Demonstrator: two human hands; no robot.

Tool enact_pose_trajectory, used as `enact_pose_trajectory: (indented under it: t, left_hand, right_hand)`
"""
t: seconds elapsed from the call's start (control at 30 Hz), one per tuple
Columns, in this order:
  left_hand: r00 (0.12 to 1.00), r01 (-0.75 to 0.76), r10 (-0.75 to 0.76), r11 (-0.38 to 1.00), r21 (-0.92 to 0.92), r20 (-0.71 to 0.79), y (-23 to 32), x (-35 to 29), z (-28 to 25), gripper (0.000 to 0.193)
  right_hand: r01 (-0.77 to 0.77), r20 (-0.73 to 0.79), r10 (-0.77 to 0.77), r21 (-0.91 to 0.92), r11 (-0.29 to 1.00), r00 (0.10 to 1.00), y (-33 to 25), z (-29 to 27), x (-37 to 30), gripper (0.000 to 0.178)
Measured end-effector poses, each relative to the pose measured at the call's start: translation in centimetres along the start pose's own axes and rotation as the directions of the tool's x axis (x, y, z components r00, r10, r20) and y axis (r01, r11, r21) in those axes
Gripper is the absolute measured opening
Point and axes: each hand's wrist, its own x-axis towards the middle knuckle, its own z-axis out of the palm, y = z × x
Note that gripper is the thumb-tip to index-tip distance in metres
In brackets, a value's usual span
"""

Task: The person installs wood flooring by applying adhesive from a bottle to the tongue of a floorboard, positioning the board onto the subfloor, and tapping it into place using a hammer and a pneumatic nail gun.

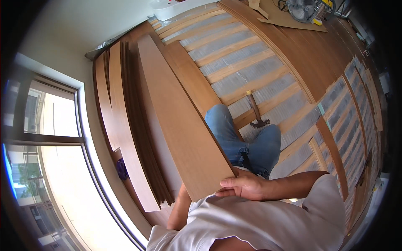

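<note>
A long wooden floorboard (pixel 184 129) lies lengthwise in front of me, its near end by my chest and its far end toward the wall. My right hand (pixel 247 184) grips the near right corner, thumb on top and fingers below the edge. My left forearm (pixel 181 209) reaches up beside the near left corner; the board hides that hand's fingers. A claw hammer (pixel 258 117) with a wooden handle rests on the battens just beyond my knees.
More floorboards (pixel 130 138) are stacked along the window wall at left. Wooden battens (pixel 238 73) run over silvery sheeting ahead. Laid flooring (pixel 301 54) spans the far right, with a round-bladed yellow and grey power tool (pixel 303 10) near cardboard (pixel 289 25). A purple item (pixel 122 169) sits beside the stack.
</note>
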Motion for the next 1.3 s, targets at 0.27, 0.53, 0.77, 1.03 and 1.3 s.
enact_pose_trajectory:
  t: [0.27,0.53,0.77,1.03,1.3]
  left_hand:
    - [0.776,-0.610,0.445,0.709,-0.355,-0.446,-1.5,-11.8,3.5,0.077]
    - [0.631,-0.456,0.167,0.870,-0.188,-0.758,-6.9,-11.1,-16.7,0.038]
    - [0.417,-0.432,-0.132,0.842,-0.324,-0.899,-11.0,-8.0,-32.4,0.044]
    - [0.108,-0.147,-0.080,0.985,-0.096,-0.991,-8.8,-8.3,-33.3,0.030]
    - [0.502,0.507,0.024,0.801,0.317,-0.864,-5.3,-4.6,-28.2,0.019]
  right_hand:
    - [-0.157,-0.052,0.149,-0.186,0.970,0.987,11.8,-1.7,15.8,0.027]
    - [-0.428,-0.181,0.515,-0.803,0.415,0.838,13.7,-4.6,23.8,0.043]
    - [0.236,0.124,-0.331,-0.916,0.323,0.935,-0.4,-14.7,21.7,0.018]
    - [0.114,-0.523,-0.811,-0.818,0.564,0.260,-12.2,-32.2,1.6,0.015]
    - [0.101,-0.657,-0.739,-0.754,0.649,-0.149,-1.2,-39.0,-2.5,0.015]
